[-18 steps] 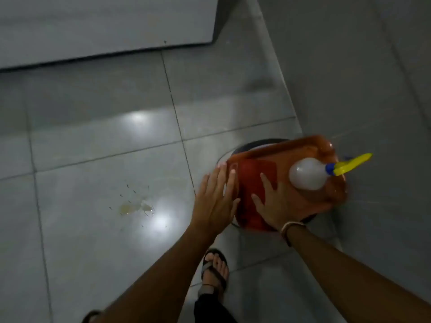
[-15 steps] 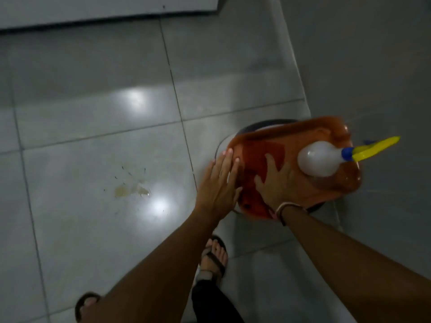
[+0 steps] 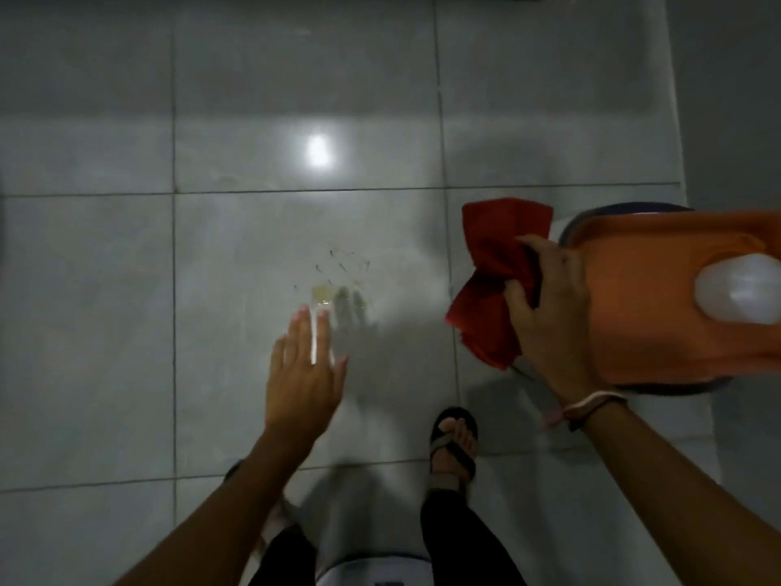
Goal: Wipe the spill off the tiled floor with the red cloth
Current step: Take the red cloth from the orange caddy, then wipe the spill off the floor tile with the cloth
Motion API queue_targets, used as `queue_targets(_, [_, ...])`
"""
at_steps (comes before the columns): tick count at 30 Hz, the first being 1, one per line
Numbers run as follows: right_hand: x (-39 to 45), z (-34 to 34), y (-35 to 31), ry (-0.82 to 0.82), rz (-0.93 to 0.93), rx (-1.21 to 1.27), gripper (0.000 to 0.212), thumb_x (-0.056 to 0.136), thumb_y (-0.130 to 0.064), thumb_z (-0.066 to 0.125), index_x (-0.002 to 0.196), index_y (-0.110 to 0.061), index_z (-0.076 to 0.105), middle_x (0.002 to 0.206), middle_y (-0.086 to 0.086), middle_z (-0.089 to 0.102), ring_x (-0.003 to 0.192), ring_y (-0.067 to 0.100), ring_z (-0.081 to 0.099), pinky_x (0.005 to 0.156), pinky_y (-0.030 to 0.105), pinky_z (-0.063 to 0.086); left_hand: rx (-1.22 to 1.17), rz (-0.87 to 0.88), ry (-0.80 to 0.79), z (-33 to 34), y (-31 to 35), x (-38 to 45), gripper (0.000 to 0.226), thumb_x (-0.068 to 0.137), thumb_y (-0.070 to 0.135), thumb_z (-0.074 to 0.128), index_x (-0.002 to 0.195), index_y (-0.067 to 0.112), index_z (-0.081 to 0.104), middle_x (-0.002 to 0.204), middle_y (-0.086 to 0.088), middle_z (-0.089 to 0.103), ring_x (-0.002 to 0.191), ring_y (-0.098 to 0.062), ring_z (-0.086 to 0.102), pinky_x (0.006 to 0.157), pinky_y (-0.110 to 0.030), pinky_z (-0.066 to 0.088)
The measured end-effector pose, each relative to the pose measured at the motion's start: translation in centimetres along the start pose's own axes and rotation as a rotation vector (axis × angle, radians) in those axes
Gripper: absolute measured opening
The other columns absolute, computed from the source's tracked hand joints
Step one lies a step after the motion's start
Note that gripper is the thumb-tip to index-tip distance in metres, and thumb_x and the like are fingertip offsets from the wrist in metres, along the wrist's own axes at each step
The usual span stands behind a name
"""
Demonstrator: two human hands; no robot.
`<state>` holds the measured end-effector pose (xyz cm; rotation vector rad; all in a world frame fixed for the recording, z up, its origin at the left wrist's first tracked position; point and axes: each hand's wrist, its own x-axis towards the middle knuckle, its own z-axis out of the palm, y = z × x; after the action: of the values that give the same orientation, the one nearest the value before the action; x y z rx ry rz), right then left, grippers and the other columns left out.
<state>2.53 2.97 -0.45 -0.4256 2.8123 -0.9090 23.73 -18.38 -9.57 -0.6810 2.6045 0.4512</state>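
A small yellowish spill point(image 3: 334, 289) with dark specks lies on the grey tiled floor point(image 3: 126, 310), near the middle of the view. My left hand point(image 3: 304, 370) hovers open just below the spill, fingers spread, holding nothing. My right hand point(image 3: 549, 319) grips the red cloth point(image 3: 490, 272), which hangs crumpled in the air to the left of the orange tray point(image 3: 659, 315). The cloth is to the right of the spill and apart from it.
The orange tray rests on a round dark-rimmed stool point(image 3: 600, 217) at the right, with a white spray bottle point(image 3: 739, 289) lying on it. My sandalled foot point(image 3: 454, 446) stands below the cloth. A grey wall point(image 3: 727, 99) runs along the right.
My right hand has lifted the red cloth off the tray and carried it left. My left hand has left the tray and moved over towards the spill. The view has tilted down.
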Motion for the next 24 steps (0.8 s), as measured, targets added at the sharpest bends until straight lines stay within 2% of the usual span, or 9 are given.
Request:
queue_targets(2, [-0.4, 6.5, 0.1, -0.085, 0.037, -0.003, 0.048, 0.1, -0.004, 0.059, 0.146, -0.017, 0.052, 0.13, 0.015, 0.048, 0.103, 0.003, 0.042, 0.102, -0.004, 0.034, 0.013, -0.039, 0.011, 2.7, -6.3, 1.1, 0.08, 0.102, 0.056, 0.009, 0.166, 0.009, 0.006, 0.175, -0.02, 0.001, 0.162, -0.033, 0.005, 0.132, -0.051, 0.016])
queue_targets(4, [-0.1, 14.1, 1.7, -0.207, 0.109, -0.039, 0.05, 0.107, -0.016, 0.055, 0.155, -0.018, 0.042, 0.149, 0.021, 0.04, 0.126, 0.026, 0.05, 0.118, 0.037, 0.046, 0.041, -0.068, 0.047, 6.2, -12.1, 3.4, 0.079, 0.102, 0.054, 0.01, 0.165, 0.005, 0.013, 0.173, -0.023, 0.009, 0.161, -0.037, 0.013, 0.13, -0.055, 0.023])
queue_targets(6, [1.1, 21.0, 3.9, -0.302, 0.114, -0.147, 0.059, 0.111, -0.031, 0.048, 0.164, -0.018, 0.027, 0.17, 0.025, 0.02, 0.156, 0.041, 0.029, 0.13, 0.056, 0.028, 0.071, -0.084, 0.08, 9.6, -17.0, 6.0, 0.078, 0.103, 0.051, 0.016, 0.163, 0.001, 0.021, 0.17, -0.027, 0.02, 0.158, -0.041, 0.024, 0.126, -0.058, 0.028])
queue_targets(8, [2.5, 27.3, 6.4, -0.38, 0.039, -0.252, 0.066, 0.112, -0.041, 0.041, 0.168, -0.019, 0.014, 0.177, 0.021, 0.002, 0.165, 0.037, 0.005, 0.135, 0.055, 0.009, 0.094, -0.09, 0.083, 13.8, -21.3, 7.6, 0.079, 0.102, 0.051, 0.016, 0.162, 0.001, 0.022, 0.17, -0.026, 0.021, 0.157, -0.041, 0.024, 0.125, -0.058, 0.027])
queue_targets(11, [4.4, 33.9, 9.1, -0.431, -0.089, -0.4, 0.068, 0.114, -0.044, 0.031, 0.169, -0.017, 0.001, 0.177, 0.017, -0.01, 0.166, 0.033, -0.008, 0.136, 0.053, 0.0, 0.104, -0.043, 0.183, 19.8, -25.1, 7.9, 0.076, 0.103, 0.047, 0.024, 0.163, 0.002, 0.02, 0.172, -0.025, 0.016, 0.159, -0.04, 0.018, 0.127, -0.059, 0.023])
queue_targets(14, [6.4, 38.7, 8.6, -0.255, -0.214, -0.544, 0.067, 0.113, -0.043, 0.028, 0.168, -0.013, 0.003, 0.177, 0.021, -0.001, 0.166, 0.036, 0.0, 0.137, 0.053, 0.006, 0.087, -0.005, 0.381, 23.4, -27.1, 8.2, 0.07, 0.105, 0.041, 0.03, 0.164, 0.005, 0.019, 0.174, -0.02, 0.015, 0.162, -0.034, 0.015, 0.129, -0.054, 0.019])
queue_targets(17, [7.9, 42.4, 4.4, -0.191, -0.372, -0.528, 0.066, 0.112, -0.042, 0.029, 0.168, -0.013, 0.011, 0.176, 0.022, 0.01, 0.165, 0.035, 0.01, 0.135, 0.05, 0.01, 0.104, 0.024, 0.439, 23.9, -27.6, 8.6, 0.068, 0.105, 0.038, 0.031, 0.164, 0.006, 0.02, 0.174, -0.019, 0.017, 0.162, -0.033, 0.016, 0.13, -0.052, 0.017])
queue_targets(21, [2.5, 45.6, 0.3, -0.363, -0.757, -0.492, 0.064, 0.11, -0.038, 0.033, 0.167, -0.013, 0.02, 0.176, 0.022, 0.015, 0.165, 0.036, 0.013, 0.134, 0.052, 0.018, 0.074, 0.002, 0.43, 23.5, -27.1, 8.4, 0.066, 0.105, 0.035, 0.029, 0.163, 0.004, 0.022, 0.172, -0.02, 0.022, 0.16, -0.034, 0.021, 0.128, -0.056, 0.024])
queue_targets(24, [-7.3, 43.2, 4.5, -0.583, -1.026, -0.464, 0.062, 0.11, -0.036, 0.036, 0.166, -0.014, 0.023, 0.174, 0.02, 0.023, 0.164, 0.036, 0.017, 0.134, 0.049, 0.016, 0.052, -0.006, 0.423, 23.3, -27.1, 8.3, 0.065, 0.106, 0.037, 0.025, 0.163, 0.005, 0.023, 0.172, -0.019, 0.022, 0.16, -0.033, 0.021, 0.128, -0.054, 0.022])
